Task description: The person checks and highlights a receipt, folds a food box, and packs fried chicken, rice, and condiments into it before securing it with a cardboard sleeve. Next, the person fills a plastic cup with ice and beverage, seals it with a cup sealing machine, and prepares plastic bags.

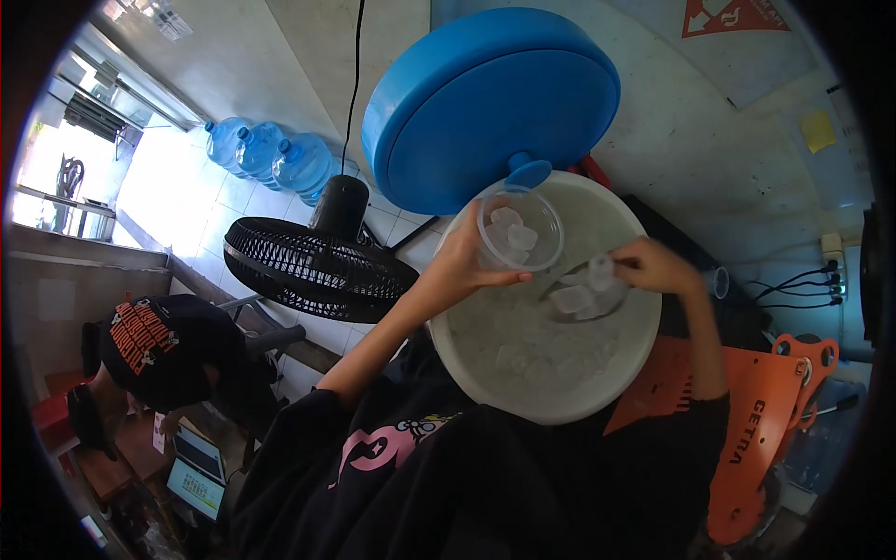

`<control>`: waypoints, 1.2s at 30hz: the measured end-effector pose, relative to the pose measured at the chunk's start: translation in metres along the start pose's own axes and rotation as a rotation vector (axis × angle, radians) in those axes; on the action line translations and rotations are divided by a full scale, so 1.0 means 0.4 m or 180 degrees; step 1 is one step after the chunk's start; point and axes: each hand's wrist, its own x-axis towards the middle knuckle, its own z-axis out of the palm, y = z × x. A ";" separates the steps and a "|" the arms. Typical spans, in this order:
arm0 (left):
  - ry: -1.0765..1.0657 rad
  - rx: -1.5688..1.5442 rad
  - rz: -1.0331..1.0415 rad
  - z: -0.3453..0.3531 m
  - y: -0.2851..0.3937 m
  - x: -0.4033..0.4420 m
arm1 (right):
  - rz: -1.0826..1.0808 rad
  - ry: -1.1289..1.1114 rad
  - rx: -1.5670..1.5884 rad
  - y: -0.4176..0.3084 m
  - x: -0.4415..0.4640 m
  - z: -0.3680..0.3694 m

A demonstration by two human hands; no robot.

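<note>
My left hand (pixel 467 254) is closed around a clear plastic cup (pixel 557 245) with several ice cubes (pixel 521 238) in it. It holds the cup over a white bucket (pixel 448 347) of ice. On the right, my right hand (pixel 656 268) grips a scoop (pixel 607 309), somewhat blurred, that carries several pieces of ice. The scoop is inside the bucket's rim, just right of and below the cup. More ice (pixel 551 364) lies in the lower part of the bucket. The scoop's handle is mostly hidden by my fingers.
A big blue lid (pixel 495 121) stands tilted behind the bucket. To the left are a black fan (pixel 313 271) and blue water bottles (pixel 301 163). An orange panel (pixel 747 425) is at the right. Another person (pixel 154 350) bends near a laptop (pixel 198 476).
</note>
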 end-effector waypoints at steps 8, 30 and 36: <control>-0.0528 0.0688 0.0144 0.015 0.028 -0.017 | 0.0481 0.1221 -0.0481 -0.166 -0.029 -0.059; -0.0535 0.0115 0.0114 0.035 0.035 -0.035 | 0.1297 0.1193 -0.0114 -0.088 -0.125 0.093; -0.0188 0.0284 0.0154 0.022 0.080 -0.078 | -0.0229 0.2487 0.0073 -0.068 0.111 0.155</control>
